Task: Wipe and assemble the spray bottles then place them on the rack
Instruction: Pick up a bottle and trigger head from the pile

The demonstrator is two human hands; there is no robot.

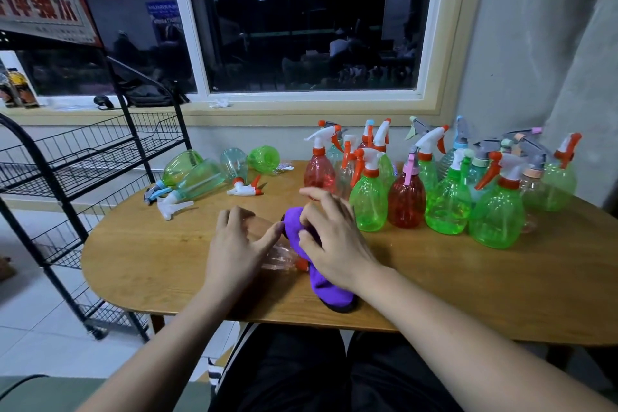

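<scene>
A clear spray bottle point(279, 257) lies on its side on the wooden table point(150, 254), mostly covered by my hands. My left hand point(234, 244) grips its body. My right hand point(331, 237) presses a purple cloth point(321, 281) against it. An orange collar shows at the bottle's neck under the cloth. At the back left lie several loose green and clear bottle bodies point(197, 174) and a detached white-and-orange trigger head point(245, 189). Several assembled green and red spray bottles point(448, 201) stand upright at the back right.
A black wire rack point(83, 157) with bare shelves stands left of the table, on wheels. A window sill runs behind with a dark bag point(150, 94) on it. A grey wall is on the right. My legs are under the table's front edge.
</scene>
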